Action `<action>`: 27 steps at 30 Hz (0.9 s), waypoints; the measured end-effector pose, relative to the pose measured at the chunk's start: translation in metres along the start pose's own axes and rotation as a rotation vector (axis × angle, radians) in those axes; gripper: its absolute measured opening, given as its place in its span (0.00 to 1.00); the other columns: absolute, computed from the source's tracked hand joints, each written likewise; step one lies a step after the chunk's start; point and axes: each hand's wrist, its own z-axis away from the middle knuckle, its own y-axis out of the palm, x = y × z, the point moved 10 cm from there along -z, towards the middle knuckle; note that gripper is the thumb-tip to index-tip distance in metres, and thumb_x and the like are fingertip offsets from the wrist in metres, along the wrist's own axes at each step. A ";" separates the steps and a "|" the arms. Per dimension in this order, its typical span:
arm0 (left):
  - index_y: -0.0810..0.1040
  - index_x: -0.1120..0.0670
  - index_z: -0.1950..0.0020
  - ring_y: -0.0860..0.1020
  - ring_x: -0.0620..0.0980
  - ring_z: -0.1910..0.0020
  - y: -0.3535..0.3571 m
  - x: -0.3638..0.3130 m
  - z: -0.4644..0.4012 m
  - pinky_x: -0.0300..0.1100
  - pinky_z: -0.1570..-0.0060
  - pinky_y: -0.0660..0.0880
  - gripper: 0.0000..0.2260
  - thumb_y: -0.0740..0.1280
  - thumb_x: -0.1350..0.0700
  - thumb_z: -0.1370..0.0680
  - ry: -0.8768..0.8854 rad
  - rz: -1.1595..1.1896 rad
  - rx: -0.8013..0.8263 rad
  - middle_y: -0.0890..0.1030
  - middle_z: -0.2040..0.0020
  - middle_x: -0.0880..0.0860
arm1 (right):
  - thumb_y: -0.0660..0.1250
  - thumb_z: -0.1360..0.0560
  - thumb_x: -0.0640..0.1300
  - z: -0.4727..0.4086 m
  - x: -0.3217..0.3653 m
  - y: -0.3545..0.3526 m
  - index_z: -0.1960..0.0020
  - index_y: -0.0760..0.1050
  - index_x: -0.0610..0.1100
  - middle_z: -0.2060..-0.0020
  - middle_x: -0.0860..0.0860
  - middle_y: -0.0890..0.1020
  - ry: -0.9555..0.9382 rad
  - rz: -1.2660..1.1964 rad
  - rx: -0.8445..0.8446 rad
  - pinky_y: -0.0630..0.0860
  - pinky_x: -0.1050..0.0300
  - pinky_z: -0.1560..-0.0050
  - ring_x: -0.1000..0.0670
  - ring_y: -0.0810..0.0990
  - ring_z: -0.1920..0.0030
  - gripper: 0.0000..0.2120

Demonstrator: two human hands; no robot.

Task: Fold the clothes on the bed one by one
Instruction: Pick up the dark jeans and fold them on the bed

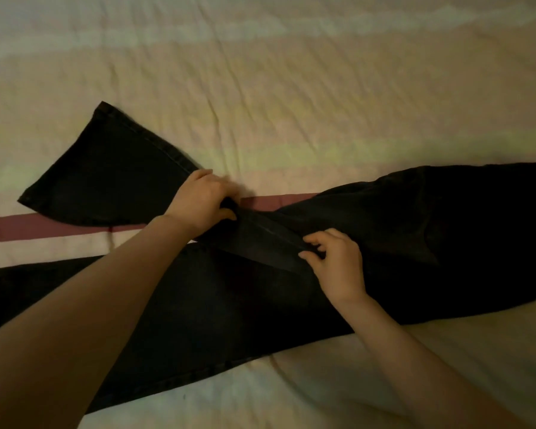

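Note:
A pair of black jeans (415,230) lies spread across the bed, waist end towards the right. One flared leg (106,174) points up to the far left, twisted narrow in the middle; the other leg (198,320) runs along the near side under my arms. My left hand (201,202) grips the bunched cloth at the twist of the far leg. My right hand (334,261) pinches a folded edge of the same leg a little to the right, fingers curled round the fabric.
The bed sheet (291,97) is pale with wide beige, green and white stripes, wrinkled, and fills the whole view. A dark red stripe (28,227) runs across the left under the jeans. No other clothes are visible.

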 end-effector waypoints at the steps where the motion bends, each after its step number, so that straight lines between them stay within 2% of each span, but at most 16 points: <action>1: 0.79 0.48 0.44 0.73 0.50 0.38 0.000 0.004 0.004 0.45 0.28 0.52 0.11 0.70 0.52 0.26 0.018 -0.039 0.015 0.79 0.42 0.49 | 0.75 0.32 0.40 0.001 0.003 0.000 0.52 0.82 0.43 0.58 0.49 0.82 -0.028 0.029 -0.003 0.76 0.54 0.52 0.49 0.77 0.57 0.10; 3: 0.79 0.48 0.43 0.74 0.49 0.39 -0.001 0.010 0.013 0.45 0.28 0.56 0.11 0.68 0.52 0.24 0.053 -0.077 0.045 0.80 0.42 0.49 | 0.74 0.31 0.42 0.005 0.008 -0.004 0.54 0.83 0.44 0.61 0.50 0.83 -0.081 0.069 -0.007 0.72 0.56 0.55 0.49 0.76 0.57 0.06; 4: 0.79 0.48 0.42 0.75 0.49 0.40 -0.004 0.012 0.020 0.45 0.30 0.62 0.11 0.68 0.52 0.24 0.064 -0.071 0.062 0.80 0.42 0.49 | 0.73 0.30 0.42 0.009 0.010 -0.005 0.54 0.83 0.45 0.61 0.51 0.83 -0.097 0.070 0.005 0.71 0.58 0.56 0.50 0.77 0.57 0.06; 6: 0.79 0.45 0.42 0.75 0.46 0.43 -0.007 0.013 0.037 0.43 0.42 0.72 0.11 0.67 0.50 0.24 0.084 -0.025 0.121 0.79 0.44 0.46 | 0.73 0.30 0.43 0.017 0.012 -0.004 0.53 0.83 0.46 0.60 0.53 0.83 -0.103 0.024 0.075 0.72 0.62 0.54 0.54 0.77 0.57 0.06; 9: 0.80 0.41 0.43 0.75 0.41 0.45 -0.001 0.009 0.068 0.37 0.52 0.70 0.11 0.68 0.47 0.25 0.100 0.036 0.253 0.78 0.45 0.40 | 0.73 0.30 0.43 0.033 0.012 0.005 0.53 0.83 0.46 0.59 0.58 0.82 -0.072 -0.073 0.226 0.69 0.76 0.53 0.64 0.77 0.60 0.06; 13: 0.81 0.40 0.47 0.76 0.39 0.46 0.022 0.008 0.110 0.41 0.47 0.73 0.10 0.71 0.46 0.28 0.026 0.244 0.368 0.78 0.49 0.35 | 0.74 0.31 0.43 0.055 0.006 0.015 0.54 0.84 0.47 0.61 0.56 0.84 -0.022 -0.114 0.322 0.70 0.77 0.56 0.65 0.78 0.61 0.06; 17: 0.81 0.37 0.54 0.77 0.39 0.48 0.048 0.019 0.137 0.47 0.43 0.75 0.09 0.74 0.50 0.31 -0.158 0.518 0.367 0.79 0.51 0.35 | 0.75 0.32 0.43 0.063 -0.001 0.024 0.56 0.84 0.46 0.63 0.56 0.83 0.012 -0.126 0.352 0.71 0.75 0.58 0.61 0.79 0.61 0.05; 20: 0.82 0.35 0.62 0.79 0.38 0.53 0.069 0.026 0.153 0.47 0.45 0.76 0.11 0.77 0.52 0.33 -0.279 0.711 0.371 0.82 0.56 0.36 | 0.75 0.33 0.43 0.067 -0.005 0.031 0.57 0.85 0.46 0.64 0.55 0.81 0.021 -0.108 0.370 0.73 0.70 0.59 0.58 0.80 0.62 0.05; 24: 0.82 0.39 0.63 0.80 0.37 0.56 0.089 0.018 0.171 0.42 0.45 0.77 0.09 0.77 0.55 0.33 -0.340 0.770 0.433 0.83 0.58 0.39 | 0.77 0.35 0.42 0.075 -0.011 0.039 0.58 0.85 0.45 0.67 0.57 0.79 0.016 -0.069 0.405 0.70 0.73 0.61 0.59 0.78 0.64 0.05; 27: 0.81 0.40 0.61 0.79 0.37 0.58 0.096 0.012 0.179 0.38 0.49 0.76 0.09 0.76 0.54 0.32 -0.364 0.702 0.456 0.81 0.60 0.39 | 0.77 0.35 0.42 0.079 -0.013 0.044 0.59 0.85 0.45 0.67 0.59 0.77 -0.001 -0.046 0.441 0.70 0.73 0.61 0.59 0.78 0.64 0.05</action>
